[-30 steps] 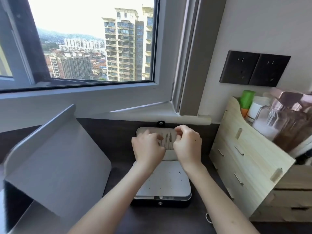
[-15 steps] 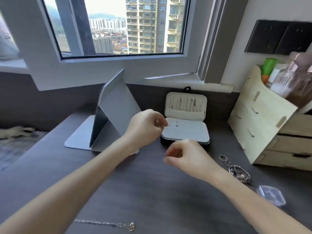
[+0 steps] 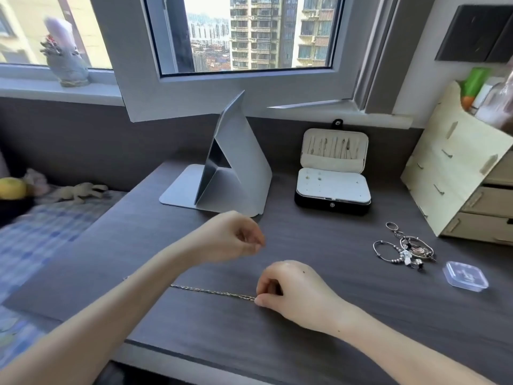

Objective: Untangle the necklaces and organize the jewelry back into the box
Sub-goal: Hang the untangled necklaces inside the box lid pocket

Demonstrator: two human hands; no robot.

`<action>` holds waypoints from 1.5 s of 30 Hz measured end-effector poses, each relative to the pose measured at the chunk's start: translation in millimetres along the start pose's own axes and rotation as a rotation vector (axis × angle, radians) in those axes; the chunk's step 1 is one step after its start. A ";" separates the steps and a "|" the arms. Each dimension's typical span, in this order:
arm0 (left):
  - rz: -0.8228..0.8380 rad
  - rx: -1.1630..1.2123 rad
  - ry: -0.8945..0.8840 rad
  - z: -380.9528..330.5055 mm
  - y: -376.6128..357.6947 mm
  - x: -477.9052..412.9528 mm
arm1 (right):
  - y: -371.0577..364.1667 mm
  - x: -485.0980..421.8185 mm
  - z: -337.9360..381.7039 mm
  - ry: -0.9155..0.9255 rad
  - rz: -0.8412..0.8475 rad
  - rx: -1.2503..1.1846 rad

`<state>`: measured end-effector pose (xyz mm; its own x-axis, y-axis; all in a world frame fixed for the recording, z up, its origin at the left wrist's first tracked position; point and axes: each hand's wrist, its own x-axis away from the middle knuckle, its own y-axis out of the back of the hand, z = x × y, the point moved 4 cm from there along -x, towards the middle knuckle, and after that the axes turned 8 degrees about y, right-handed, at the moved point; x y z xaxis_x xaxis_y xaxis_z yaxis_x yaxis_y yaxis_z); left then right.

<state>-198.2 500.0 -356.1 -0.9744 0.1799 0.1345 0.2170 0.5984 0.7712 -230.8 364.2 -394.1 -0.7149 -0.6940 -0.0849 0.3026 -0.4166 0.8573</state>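
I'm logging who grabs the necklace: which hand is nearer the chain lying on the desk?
Right. The right hand pinches one end of the chain; the left hand hovers beyond it, fingers curled, not touching.

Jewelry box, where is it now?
Head view: the jewelry box stands open on the desk, back right, between the grey stand and the wooden organizer.

Dark wood-grain desk [image 3: 347, 323] occupies the centre. Window [image 3: 249, 31] at 12 o'clock admits daylight, with high-rise blocks outside. Pale wooden drawer unit [image 3: 455, 176] at 3 o'clock. Black wall panel [image 3: 477, 34] at 1 o'clock. Bed with blue checked cover [image 3: 41, 229] at 9 o'clock.
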 end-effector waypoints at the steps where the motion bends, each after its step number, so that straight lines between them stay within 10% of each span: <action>1: 0.019 -0.013 -0.006 1.9 -2.6 3.0 | -0.6 -0.1 0.9 -0.011 0.006 -0.004; 14: 0.312 0.273 -0.022 0.9 -17.8 21.4 | 47.5 3.9 -3.3 -0.124 -0.058 -0.444; 26: 0.016 0.616 -0.279 -58.5 8.7 1.9 | 95.0 6.1 -9.3 -0.126 -0.333 -1.321; 36: 0.061 0.766 -0.331 -91.6 6.4 -23.7 | 141.7 19.8 -12.7 -0.131 -0.220 -0.674; 45: -0.023 0.848 -0.419 -121.0 22.2 -59.0 | 195.0 2.0 -21.8 -0.175 -0.294 -0.806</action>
<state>-143.0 408.2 -271.6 -0.9144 0.3283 -0.2368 0.3288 0.9436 0.0387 -159.5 268.8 -238.2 -0.9004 -0.4209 -0.1099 0.3972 -0.8985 0.1871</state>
